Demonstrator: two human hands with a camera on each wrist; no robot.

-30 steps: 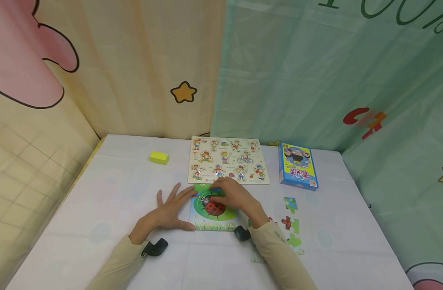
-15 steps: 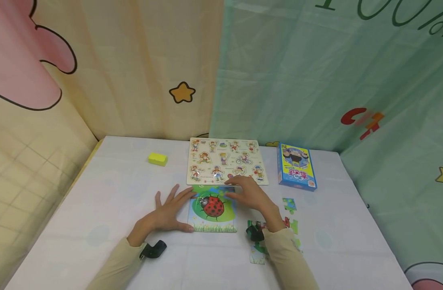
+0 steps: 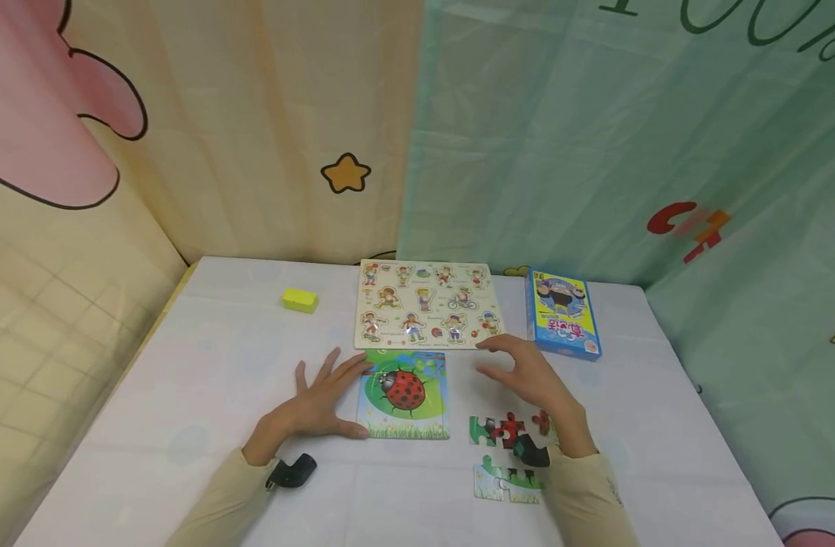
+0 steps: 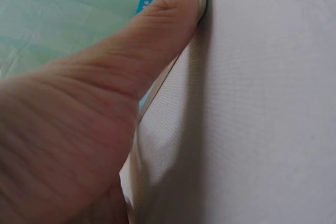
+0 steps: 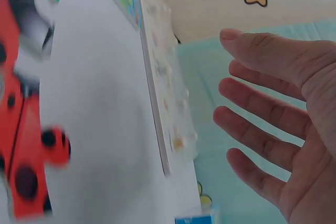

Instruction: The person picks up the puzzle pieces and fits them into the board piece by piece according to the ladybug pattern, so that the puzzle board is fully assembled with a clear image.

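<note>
A square ladybug puzzle board (image 3: pixel 405 418) lies flat near the middle of the table. My left hand (image 3: pixel 314 406) rests at its left side, fingers spread, fingertips at the upper left edge and thumb at the lower left corner. In the left wrist view the thumb (image 4: pixel 157 24) lies along the board's edge. My right hand (image 3: pixel 536 380) is to the right of the board, above the loose pieces, holding nothing; the right wrist view shows its fingers (image 5: pixel 262 135) apart. Loose jigsaw pieces, among them a red one (image 3: pixel 510 430) and a grassy one (image 3: pixel 488 482), lie below it, partly hidden by the wrist.
Just behind the ladybug board lies a wooden peg puzzle (image 3: pixel 427 304) with cartoon figures. A blue and yellow box (image 3: pixel 563 314) stands at the back right. There is a yellow block (image 3: pixel 300 300) at the back left. Printed curtains (image 3: pixel 526 152) hang behind the table.
My right hand has moved away from the board's top right area to the right, uncovering the ladybug picture and several loose pieces. The left hand has stayed in place.
</note>
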